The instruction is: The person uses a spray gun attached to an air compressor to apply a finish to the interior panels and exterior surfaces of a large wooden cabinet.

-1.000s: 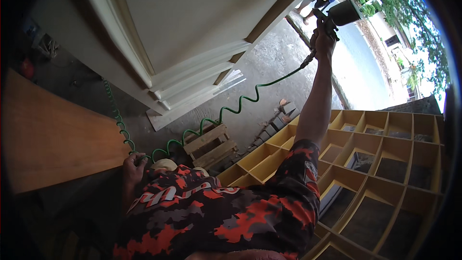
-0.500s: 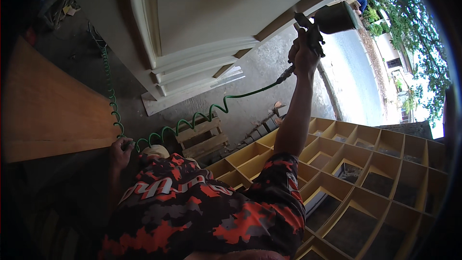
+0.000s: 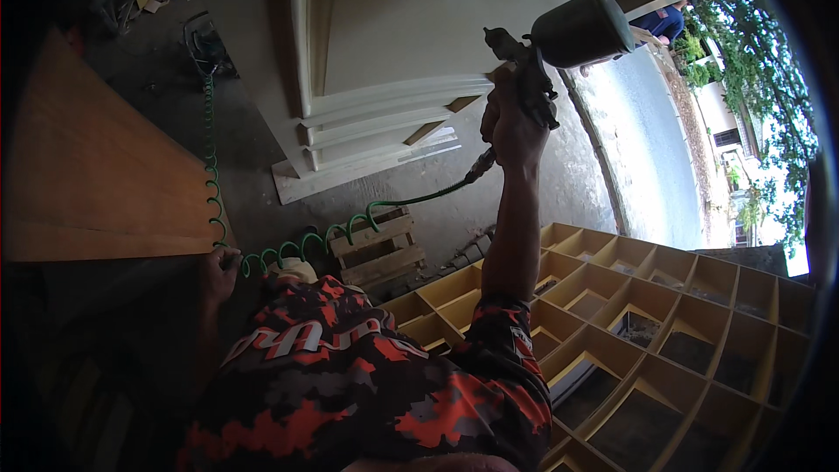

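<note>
Swung to one o'clock, the spray gun (image 3: 535,74) sits gripped in my right hand (image 3: 516,127); my left hand (image 3: 220,273) pinches green hose (image 3: 428,197).

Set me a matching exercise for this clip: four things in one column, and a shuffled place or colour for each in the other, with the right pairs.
Things:
1. Spray gun
2. Coiled hose
3. Flat board
4. Frame of square compartments

Places and colours:
A. Yellowish, at the picture's lower right
B. Held up in the right hand
C. Orange-brown, at the picture's left edge
D. Green

Right pairs: 1-B, 2-D, 3-C, 4-A
</note>
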`<state>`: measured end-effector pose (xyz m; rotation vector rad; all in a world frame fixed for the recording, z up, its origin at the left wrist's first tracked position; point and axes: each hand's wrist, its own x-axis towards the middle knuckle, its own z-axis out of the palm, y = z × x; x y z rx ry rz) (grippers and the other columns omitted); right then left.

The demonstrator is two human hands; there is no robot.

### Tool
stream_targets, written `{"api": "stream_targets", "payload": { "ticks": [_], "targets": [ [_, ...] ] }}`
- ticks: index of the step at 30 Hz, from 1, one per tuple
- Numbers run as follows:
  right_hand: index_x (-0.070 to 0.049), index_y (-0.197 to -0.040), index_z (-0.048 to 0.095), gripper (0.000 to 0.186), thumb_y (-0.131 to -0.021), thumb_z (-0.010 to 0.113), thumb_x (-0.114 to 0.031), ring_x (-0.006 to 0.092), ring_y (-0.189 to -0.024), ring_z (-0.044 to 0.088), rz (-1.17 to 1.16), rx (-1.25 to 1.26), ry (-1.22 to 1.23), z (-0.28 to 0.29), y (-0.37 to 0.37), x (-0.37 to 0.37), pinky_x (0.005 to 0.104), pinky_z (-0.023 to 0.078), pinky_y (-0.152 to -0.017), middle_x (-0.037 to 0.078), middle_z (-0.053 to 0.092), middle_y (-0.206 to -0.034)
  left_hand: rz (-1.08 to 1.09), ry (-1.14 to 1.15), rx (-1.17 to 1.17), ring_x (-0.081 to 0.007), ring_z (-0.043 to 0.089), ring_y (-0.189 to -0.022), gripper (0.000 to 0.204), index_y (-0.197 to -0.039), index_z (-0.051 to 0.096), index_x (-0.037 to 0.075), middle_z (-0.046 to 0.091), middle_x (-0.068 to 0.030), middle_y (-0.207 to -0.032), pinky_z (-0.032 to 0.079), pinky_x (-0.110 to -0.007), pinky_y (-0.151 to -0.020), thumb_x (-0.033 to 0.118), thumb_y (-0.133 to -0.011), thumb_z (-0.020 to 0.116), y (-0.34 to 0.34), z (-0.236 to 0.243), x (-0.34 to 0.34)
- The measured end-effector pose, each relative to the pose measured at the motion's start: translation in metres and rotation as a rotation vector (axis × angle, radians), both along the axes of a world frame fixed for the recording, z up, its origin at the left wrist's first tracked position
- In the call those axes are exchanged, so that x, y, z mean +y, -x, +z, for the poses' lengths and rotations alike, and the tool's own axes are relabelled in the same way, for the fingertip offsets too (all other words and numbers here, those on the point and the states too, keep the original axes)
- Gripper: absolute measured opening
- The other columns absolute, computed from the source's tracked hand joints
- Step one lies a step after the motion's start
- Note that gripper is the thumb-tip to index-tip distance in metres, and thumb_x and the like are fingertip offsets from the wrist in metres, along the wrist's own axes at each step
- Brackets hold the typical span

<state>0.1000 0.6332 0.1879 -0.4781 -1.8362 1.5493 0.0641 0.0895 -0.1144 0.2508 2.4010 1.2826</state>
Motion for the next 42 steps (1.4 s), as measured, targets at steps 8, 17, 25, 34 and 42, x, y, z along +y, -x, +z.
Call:
{"api": "stream_targets", "payload": {
  "ticks": [8, 17, 25, 34, 42],
  "targets": [
    [0.003, -0.107, 0.073, 0.013, -0.102, 0.075, -0.01, 0.0015, -0.062, 0.049, 0.097, -0.033, 0.0, -0.012, 0.003, -0.07, 0.025, 0.038, -0.055, -0.006, 0.057, -0.07, 0.022, 0.031, 0.011, -0.0241, 0.077, -0.104, 0.015, -0.106, 0.075, -0.001, 0.079, -0.0159, -0.105, 0.058, -0.039, -0.092, 0.012, -0.098, 0.076, 0.001, -0.007, -0.019],
    [0.003, -0.1, 0.067, 0.014, -0.099, 0.077, -0.007, 0.003, -0.063, 0.052, 0.217, 0.08, -0.258, -0.02, 0.01, -0.144, 0.0279, 0.041, -0.054, 0.0, 0.061, -0.068, 0.028, 0.068, 0.033, -0.0236, 0.077, -0.102, 0.013, -0.105, 0.075, -0.001, 0.078, -0.0148, -0.101, 0.058, -0.039, -0.092, 0.01, -0.097, 0.077, 0.002, -0.006, -0.032],
    [-0.001, -0.091, 0.06, 0.02, -0.093, 0.08, -0.002, 0.011, -0.054, 0.06, 0.337, 0.157, -0.128, -0.043, 0.007, -0.198, 0.0328, 0.044, -0.049, 0.008, 0.06, -0.062, 0.03, 0.135, 0.007, -0.0238, 0.078, -0.1, 0.015, -0.105, 0.075, -0.002, 0.079, -0.0159, -0.1, 0.059, -0.039, -0.09, 0.012, -0.098, 0.076, -0.003, -0.018, -0.042],
    [0.0, -0.096, 0.059, 0.023, -0.093, 0.081, -0.006, 0.0351, -0.06, 0.07, 0.473, 0.279, -0.229, -0.044, 0.002, -0.211, 0.0412, 0.05, -0.055, 0.014, 0.063, -0.066, -0.016, 0.16, -0.022, -0.024, 0.077, -0.097, 0.018, -0.106, 0.075, -0.001, 0.078, -0.0156, -0.097, 0.058, -0.038, -0.086, 0.014, -0.097, 0.076, 0.005, -0.028, -0.054],
    [-0.001, -0.095, 0.066, 0.019, -0.094, 0.083, -0.009, 0.0208, -0.052, 0.058, 0.307, 0.126, -0.11, -0.056, -0.015, -0.154, 0.0382, 0.047, -0.053, 0.014, 0.061, -0.063, -0.06, 0.2, -0.05, -0.024, 0.077, -0.101, 0.02, -0.109, 0.075, 0.0, 0.078, -0.0146, -0.101, 0.057, -0.038, -0.091, 0.018, -0.101, 0.074, 0.009, -0.026, -0.039]
  ]
}}
